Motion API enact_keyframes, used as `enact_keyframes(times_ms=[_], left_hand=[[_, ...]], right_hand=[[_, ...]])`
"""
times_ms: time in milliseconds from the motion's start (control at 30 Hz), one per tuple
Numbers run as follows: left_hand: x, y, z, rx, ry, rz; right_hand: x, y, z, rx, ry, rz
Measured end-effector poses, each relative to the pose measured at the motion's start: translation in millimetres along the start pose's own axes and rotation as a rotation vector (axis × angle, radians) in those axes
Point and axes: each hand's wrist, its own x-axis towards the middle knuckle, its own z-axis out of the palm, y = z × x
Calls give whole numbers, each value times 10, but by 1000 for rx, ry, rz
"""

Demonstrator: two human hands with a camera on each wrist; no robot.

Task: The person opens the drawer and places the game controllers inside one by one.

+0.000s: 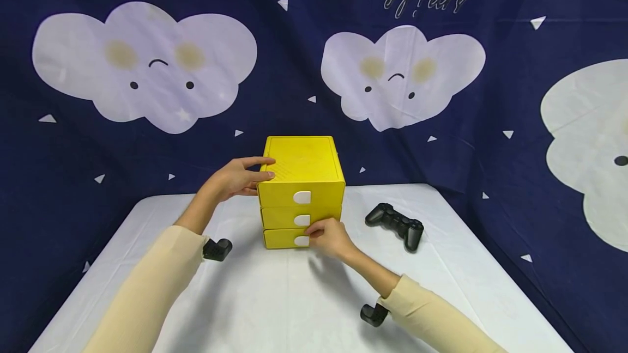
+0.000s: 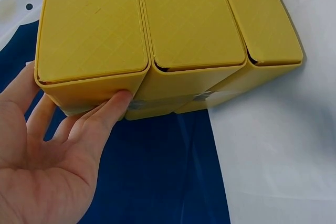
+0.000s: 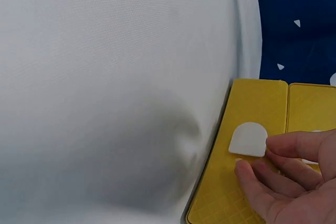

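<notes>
A yellow three-drawer box [image 1: 303,195] stands on the table, each drawer front bearing a white tab. My left hand [image 1: 239,177] lies against its upper left side, two fingertips over the top edge. In the left wrist view, the thumb [image 2: 113,109] of that hand [image 2: 55,153] presses the box's side wall [image 2: 94,94], its fingers extended. At the bottom drawer [image 1: 279,239], my right hand [image 1: 331,237] pinches the white tab [image 3: 249,139]. The right wrist view has the bent fingers of this hand [image 3: 294,174] at the tab's edges. All three drawers look closed.
A black game controller [image 1: 395,226] lies right of the box on the white-covered table [image 1: 275,309]. Behind it hangs a dark blue cloth [image 1: 289,70] with clouds and small triangles. Black wrist-worn devices [image 1: 217,249] sit at both cuffs.
</notes>
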Motion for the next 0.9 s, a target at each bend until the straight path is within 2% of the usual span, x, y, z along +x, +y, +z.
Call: enact_keyframes(times_ms=[267,633,900], left_hand=[[-9,3,5,-6,-3,-6],[-12,-28,-16,-18,-10,0],[-12,-5,-3,-15,-13,8]], right_hand=[[13,25,57,9,-36,23],[94,39,90,22,-28,56],[38,42,61,5,-44,15]])
